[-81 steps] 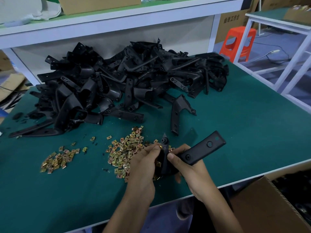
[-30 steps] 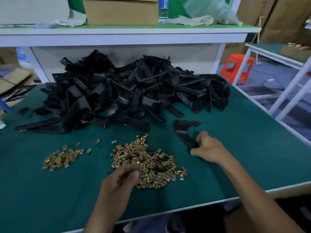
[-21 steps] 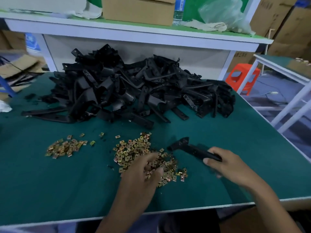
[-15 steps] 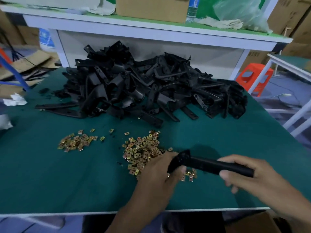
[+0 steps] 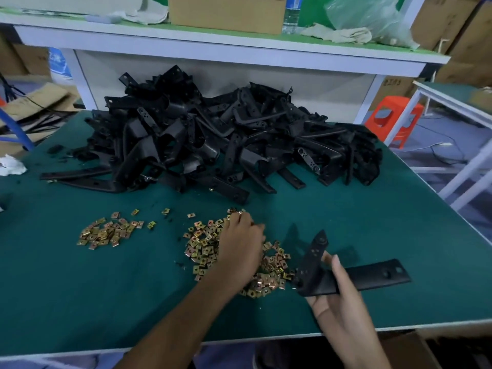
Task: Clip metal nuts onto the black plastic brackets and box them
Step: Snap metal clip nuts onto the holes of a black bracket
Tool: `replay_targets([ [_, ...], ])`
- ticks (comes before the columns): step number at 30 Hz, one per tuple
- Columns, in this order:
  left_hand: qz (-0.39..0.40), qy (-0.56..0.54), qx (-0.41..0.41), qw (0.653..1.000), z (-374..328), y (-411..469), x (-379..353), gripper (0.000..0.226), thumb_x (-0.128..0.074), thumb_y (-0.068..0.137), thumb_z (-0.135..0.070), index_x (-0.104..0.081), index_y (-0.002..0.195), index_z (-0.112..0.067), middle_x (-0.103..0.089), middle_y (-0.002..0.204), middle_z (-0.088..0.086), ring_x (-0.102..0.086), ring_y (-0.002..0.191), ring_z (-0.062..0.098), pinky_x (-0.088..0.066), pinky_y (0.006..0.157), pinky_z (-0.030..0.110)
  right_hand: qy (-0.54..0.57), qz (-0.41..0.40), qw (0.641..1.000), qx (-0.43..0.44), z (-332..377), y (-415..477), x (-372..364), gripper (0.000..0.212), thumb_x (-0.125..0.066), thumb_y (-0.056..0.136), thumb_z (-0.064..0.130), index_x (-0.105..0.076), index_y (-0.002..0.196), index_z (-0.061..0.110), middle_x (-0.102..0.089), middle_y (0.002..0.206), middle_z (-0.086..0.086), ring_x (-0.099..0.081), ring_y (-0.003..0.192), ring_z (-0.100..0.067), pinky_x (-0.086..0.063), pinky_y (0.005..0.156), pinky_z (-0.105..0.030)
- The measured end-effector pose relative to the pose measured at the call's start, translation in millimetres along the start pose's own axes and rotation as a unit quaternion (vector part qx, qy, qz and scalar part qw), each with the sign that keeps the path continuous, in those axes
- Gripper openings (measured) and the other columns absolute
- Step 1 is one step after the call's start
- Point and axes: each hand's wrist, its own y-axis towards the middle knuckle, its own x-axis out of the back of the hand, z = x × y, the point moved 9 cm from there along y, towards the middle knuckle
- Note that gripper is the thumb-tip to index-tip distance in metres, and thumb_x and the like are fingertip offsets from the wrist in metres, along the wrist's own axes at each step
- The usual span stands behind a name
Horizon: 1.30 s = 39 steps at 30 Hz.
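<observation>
Grips angled black plastic bracket (image 5: 372,275) in right hand (image 5: 334,310); rests left hand (image 5: 239,242) on gold square metal nuts (image 5: 202,247), finger closure impossible to tell.

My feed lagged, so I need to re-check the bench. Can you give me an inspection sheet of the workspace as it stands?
Surface: green mat over the table.
Job's things: bracket pile at the back; large nut heap front centre; small nut heap to its left; held bracket near the front edge; cardboard box corner below that edge.
Clutter: white paper at the left edge; black scraps beside the pile.
Hands: left hand down in the large nut heap, grasp hidden; right hand grips the held bracket.
Cables: cable on the floor at right.
Surroundings: shelf with carton, bottle, plastic bag; orange stool; second table.
</observation>
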Motion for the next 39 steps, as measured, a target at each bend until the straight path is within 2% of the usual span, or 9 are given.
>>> replay_targets([
  [3, -0.014, -0.013, -0.006, 1.0, 4.9, 9.4, -4.8, 0.019, -0.058, 0.099, -0.028, -0.072, 0.112, -0.024, -0.066, 0.115, 0.0, -0.051, 0.113, 0.019, -0.04, 0.104, 0.035, 0.052, 0.018, 0.998, -0.02, -8.8, 7.4, -3.2, 0.025, -0.065, 0.085, 0.033, -0.081, 0.097, 0.018, -0.075, 0.115, -0.011, -0.076, 0.095, -0.023, -0.062, 0.066, -0.033],
  [6, -0.007, -0.021, -0.017, 1.0, 4.1, 17.0, -3.0, 0.015, -0.059, 0.098, -0.028, -0.071, 0.103, -0.022, -0.068, 0.107, -0.003, -0.054, 0.107, 0.016, -0.035, 0.103, 0.029, 0.051, 0.062, 0.997, -0.015, -11.1, 13.7, -8.3, 0.027, -0.068, 0.083, 0.031, -0.075, 0.106, 0.019, -0.072, 0.105, -0.005, -0.071, 0.076, -0.016, -0.056, 0.057, -0.027],
  [11, 0.028, -0.201, 0.02, 0.979, 2.5, -0.9, 11.4, 0.006, -0.052, 0.102, -0.027, -0.055, 0.108, -0.026, -0.064, 0.095, -0.01, -0.06, 0.082, 0.0, -0.041, 0.066, 0.01, 0.056, 0.126, 0.99, -0.01, -11.6, 17.0, -18.3, 0.025, -0.067, 0.085, 0.016, -0.078, 0.106, 0.023, -0.064, 0.082, 0.005, -0.049, 0.055, -0.002, -0.038, 0.04, -0.015],
  [13, 0.057, -0.337, 0.04, 0.939, -0.9, -19.2, 14.8, 0.018, -0.048, 0.105, -0.032, -0.055, 0.119, -0.041, -0.064, 0.096, -0.017, -0.058, 0.068, -0.003, -0.044, 0.059, 0.009, 0.07, 0.144, 0.987, -0.014, -13.1, 16.7, -22.3, 0.033, -0.094, 0.065, 0.016, -0.081, 0.095, 0.023, -0.067, 0.082, 0.005, -0.054, 0.057, -0.001, -0.041, 0.039, -0.014],
  [15, 0.058, -0.422, 0.04, 0.904, -8.0, -37.0, 22.7, 0.03, -0.046, 0.105, -0.03, -0.061, 0.114, -0.054, -0.066, 0.101, -0.028, -0.061, 0.081, -0.011, -0.043, 0.067, 0.002, 0.069, 0.16, 0.985, -0.02, -15.5, 16.1, -24.1, 0.047, -0.103, 0.049, 0.021, -0.081, 0.091, 0.022, -0.069, 0.083, 0.002, -0.059, 0.06, -0.003, -0.045, 0.041, -0.014],
  [19, 0.047, -0.582, 0.107, 0.805, -9.1, -60.1, 23.5, 0.023, -0.065, 0.096, -0.016, -0.075, 0.095, -0.037, -0.075, 0.095, -0.01, -0.067, 0.083, -0.001, -0.049, 0.07, 0.011, 0.049, 0.184, 0.982, -0.018, -18.1, 12.0, -24.1, 0.045, -0.1, 0.058, 0.024, -0.08, 0.098, 0.022, -0.073, 0.087, 0.0, -0.065, 0.064, -0.006, -0.049, 0.044, -0.017],
  [24, 0.073, -0.687, 0.104, 0.716, -25.0, -69.1, 25.5, 0.015, -0.073, 0.076, -0.033, -0.077, 0.089, -0.028, -0.071, 0.083, -0.004, -0.062, 0.074, 0.004, -0.05, 0.066, 0.016, 0.039, 0.245, 0.969, -0.009, -15.6, 6.5, -34.2, 0.028, -0.084, 0.082, 0.026, -0.078, 0.109, 0.023, -0.073, 0.089, 0.003, -0.068, 0.071, -0.003, -0.052, 0.053, -0.015],
  [33, 0.062, -0.705, 0.134, 0.694, -26.3, -72.4, 21.2, 0.019, -0.067, 0.078, -0.017, -0.08, 0.091, -0.019, -0.076, 0.095, 0.007, -0.07, 0.084, 0.015, -0.059, 0.078, 0.025, 0.012, 0.249, 0.968, -0.019, -20.3, 7.3, -33.3, 0.03, -0.088, 0.077, 0.029, -0.078, 0.105, 0.024, -0.074, 0.09, 0.001, -0.068, 0.068, -0.005, -0.051, 0.049, -0.014],
  [39, 0.042, -0.632, 0.11, 0.766, -27.0, -73.2, 29.8, 0.037, -0.058, 0.09, 0.009, -0.078, 0.086, -0.022, -0.076, 0.095, 0.005, -0.07, 0.088, 0.017, -0.057, 0.081, 0.03, -0.007, 0.242, 0.97, -0.022, -23.5, 8.9, -31.3, 0.033, -0.091, 0.074, 0.027, -0.076, 0.103, 0.02, -0.073, 0.089, -0.006, -0.066, 0.061, -0.008, -0.051, 0.046, -0.017],
])
